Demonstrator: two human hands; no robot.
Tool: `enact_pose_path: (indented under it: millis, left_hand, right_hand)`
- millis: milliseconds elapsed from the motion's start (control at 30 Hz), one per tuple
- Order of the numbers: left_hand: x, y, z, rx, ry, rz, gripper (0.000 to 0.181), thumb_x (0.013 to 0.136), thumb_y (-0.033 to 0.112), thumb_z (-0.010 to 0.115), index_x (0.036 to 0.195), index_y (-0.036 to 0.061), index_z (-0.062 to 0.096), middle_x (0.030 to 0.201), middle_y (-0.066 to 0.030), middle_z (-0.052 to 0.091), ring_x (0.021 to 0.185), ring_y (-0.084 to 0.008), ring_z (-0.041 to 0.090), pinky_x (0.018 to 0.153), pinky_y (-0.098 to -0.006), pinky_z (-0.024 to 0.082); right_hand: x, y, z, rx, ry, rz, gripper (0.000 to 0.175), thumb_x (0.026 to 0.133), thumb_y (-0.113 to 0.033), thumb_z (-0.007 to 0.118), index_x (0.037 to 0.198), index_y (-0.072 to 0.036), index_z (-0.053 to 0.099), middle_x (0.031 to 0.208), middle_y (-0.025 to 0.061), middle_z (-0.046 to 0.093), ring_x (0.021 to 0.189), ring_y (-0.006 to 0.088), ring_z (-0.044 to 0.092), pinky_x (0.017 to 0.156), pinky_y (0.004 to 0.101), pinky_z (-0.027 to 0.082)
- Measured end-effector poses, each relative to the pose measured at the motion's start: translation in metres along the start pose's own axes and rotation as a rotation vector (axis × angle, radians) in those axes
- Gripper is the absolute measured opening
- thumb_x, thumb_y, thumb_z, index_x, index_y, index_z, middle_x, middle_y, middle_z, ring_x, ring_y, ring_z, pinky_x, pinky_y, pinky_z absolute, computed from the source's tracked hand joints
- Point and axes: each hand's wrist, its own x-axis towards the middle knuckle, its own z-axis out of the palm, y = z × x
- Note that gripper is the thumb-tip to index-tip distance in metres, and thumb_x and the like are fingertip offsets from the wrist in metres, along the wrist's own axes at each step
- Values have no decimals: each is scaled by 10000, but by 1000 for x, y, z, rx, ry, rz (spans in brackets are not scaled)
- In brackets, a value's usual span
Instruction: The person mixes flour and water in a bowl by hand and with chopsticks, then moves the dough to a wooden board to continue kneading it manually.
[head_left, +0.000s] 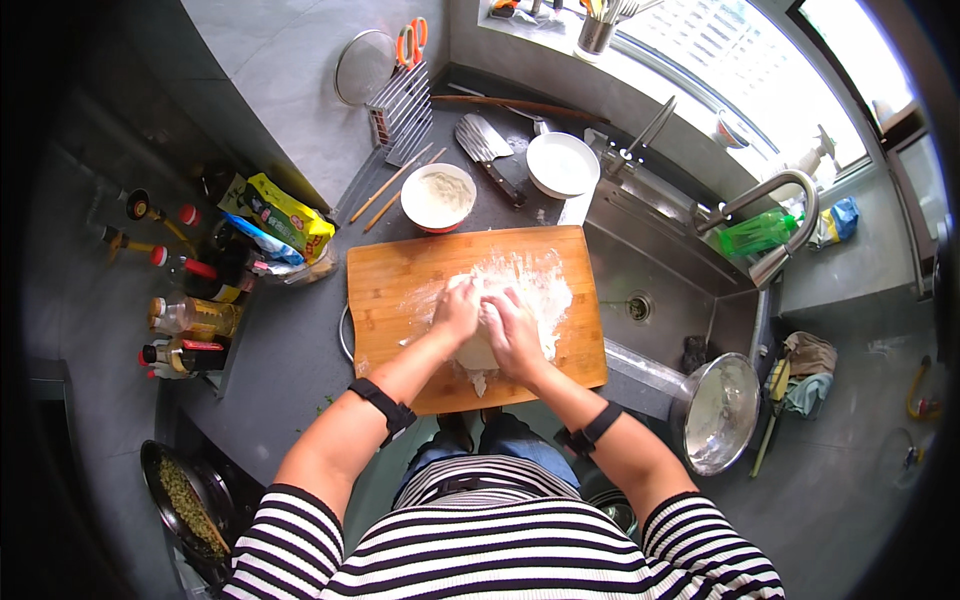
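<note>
On the wooden cutting board (386, 289), a pale lump of dough (478, 352) lies partly under both my hands. My left hand (456, 309) grips its far part, fingers curled and dusted with flour. Close beside it, my right hand (516, 337) presses on the same dough, its thumb side against the left. The hands hide much of the dough's far part. Loose white flour (553, 296) is smeared over the board to the right and beyond the hands. A small torn flap of dough sticks out at the near end.
Beyond the board are a bowl of flour (439, 196), wooden chopsticks (390, 184), a cleaver (487, 150) and a white bowl (562, 165). The steel sink (660, 315) adjoins on the right, with a floury metal bowl (724, 412) nearer me. Left stand sauce bottles (196, 316) and a pan (184, 495).
</note>
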Motion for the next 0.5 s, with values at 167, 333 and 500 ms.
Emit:
enact_pose_path:
  millis: [167,333,500]
  left_hand:
    - [-66,35,31,266,50,315,367,913,178,415,1169,-37,566,1158,-252,585,1073,-402,566,950,-443,446]
    - [-53,30,45,517,92,455,581,830,285,512,1343,20,451,1241,-213,530,1176,-370,475,1012,-466,353]
    - [0,24,44,572,166,476,540,825,249,507,1322,36,479,1223,-189,545,1144,-354,493,988,-451,366]
  right_hand:
    - [-50,19,-1,-187,299,43,382,921,-197,478,1253,-15,522,1158,230,578,1046,429,521,938,494,379]
    - [-48,59,13,-270,140,320,476,908,-228,460,1338,-24,477,1236,232,555,1123,420,496,974,461,380]
    - [-1,74,8,-295,127,225,462,882,-214,486,1318,-61,500,1206,224,559,1081,418,514,919,479,416]
